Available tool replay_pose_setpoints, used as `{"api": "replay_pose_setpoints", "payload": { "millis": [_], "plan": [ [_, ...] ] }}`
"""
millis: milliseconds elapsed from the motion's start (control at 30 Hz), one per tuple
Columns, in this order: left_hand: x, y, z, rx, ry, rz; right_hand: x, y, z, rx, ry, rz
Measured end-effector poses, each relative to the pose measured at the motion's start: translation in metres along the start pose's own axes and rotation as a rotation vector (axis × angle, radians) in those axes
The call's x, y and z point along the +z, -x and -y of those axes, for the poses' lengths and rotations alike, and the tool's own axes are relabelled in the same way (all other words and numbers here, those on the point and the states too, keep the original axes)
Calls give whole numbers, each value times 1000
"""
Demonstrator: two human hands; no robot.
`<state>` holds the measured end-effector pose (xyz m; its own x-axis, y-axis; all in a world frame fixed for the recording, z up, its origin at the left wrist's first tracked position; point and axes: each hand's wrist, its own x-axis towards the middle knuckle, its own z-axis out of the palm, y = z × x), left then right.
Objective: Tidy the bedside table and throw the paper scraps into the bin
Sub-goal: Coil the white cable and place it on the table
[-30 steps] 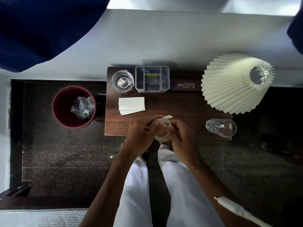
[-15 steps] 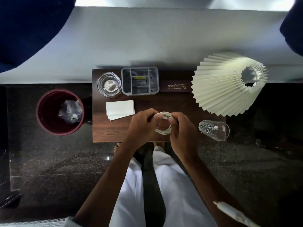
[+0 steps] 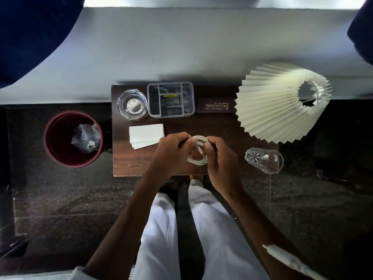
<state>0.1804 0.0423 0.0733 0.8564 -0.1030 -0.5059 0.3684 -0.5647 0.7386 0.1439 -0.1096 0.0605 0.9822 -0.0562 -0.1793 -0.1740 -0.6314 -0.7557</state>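
The pleated lamp shade (image 3: 282,104) takes the right back of your bedside table (image 3: 129,164), which stands against the wall with the dark red bin (image 3: 50,142) on the floor just to its left; crumpled scraps (image 3: 85,137) already lie inside the bin. Along the back edge sit a glass ashtray (image 3: 132,105), a grey organiser (image 3: 171,100) and a dark glasses case (image 3: 215,106), with a stack of white paper (image 3: 146,135) in front of them and a cut glass tumbler (image 3: 263,160) at the right front corner. Your left hand (image 3: 171,156) and right hand (image 3: 221,158) both close on a coiled white cable (image 3: 198,150) over the front edge. Compared with a second ago, the plug end that stuck out is now tucked into the loop, so I judge the coil nearly finished and ready to stow.
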Motion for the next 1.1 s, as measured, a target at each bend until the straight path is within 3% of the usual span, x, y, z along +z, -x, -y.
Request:
{"api": "replay_pose_setpoints", "payload": {
  "millis": [167,267,333,567,733,900,1100],
  "plan": [
    [9,1,12,-89,237,-34,0,-3,3,277,-271,104],
    [17,4,12,-212,402,-51,2,-5,5,452,-537,115],
    [24,6,11,-313,522,-80,1,-8,4,488,-586,110],
    [38,1,11,-377,658,-98,-3,-11,-6,330,-281,115],
    [55,-15,16,-341,622,-119,8,-24,-25,407,-220,-3],
    [86,-48,28,-435,698,-181,32,-41,-61,472,-223,-160],
    [121,-78,27,-451,660,-174,40,-68,-93,553,-133,-225]
  ]
}}
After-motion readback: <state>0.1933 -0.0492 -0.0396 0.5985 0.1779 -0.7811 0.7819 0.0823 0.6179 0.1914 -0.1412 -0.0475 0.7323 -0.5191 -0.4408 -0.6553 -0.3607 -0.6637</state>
